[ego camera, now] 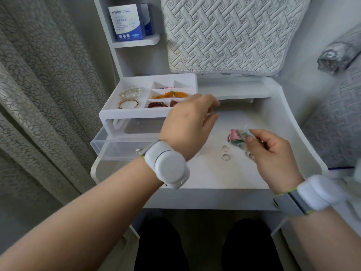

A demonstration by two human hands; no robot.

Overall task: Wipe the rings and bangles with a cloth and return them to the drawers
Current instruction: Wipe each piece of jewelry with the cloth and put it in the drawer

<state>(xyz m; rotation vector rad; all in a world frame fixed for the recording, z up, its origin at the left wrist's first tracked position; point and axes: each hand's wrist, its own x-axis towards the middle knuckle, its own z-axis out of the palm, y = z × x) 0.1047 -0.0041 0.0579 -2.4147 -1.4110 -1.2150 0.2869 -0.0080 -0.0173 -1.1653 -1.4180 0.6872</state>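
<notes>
A white jewellery organiser (pixel 136 112) stands on the white table (pixel 224 177), its top tray holding pearl, gold, orange and dark red bangles. Its clear drawer (pixel 117 147) is pulled out below. My left hand (pixel 189 124) hovers in front of the organiser with fingers loosely curled; I cannot see anything in it. My right hand (pixel 273 155) pinches a pink and green cloth (pixel 239 136) between thumb and fingers. Two silver rings (pixel 225 152) lie on the table just left of that hand. A third ring (pixel 250 154) shows partly under the right fingers.
A quilted pillow (pixel 224 36) leans at the back. A blue and white box (pixel 127 22) sits on a small shelf at upper left. A grey curtain (pixel 39 94) hangs on the left. Bedding lies to the right.
</notes>
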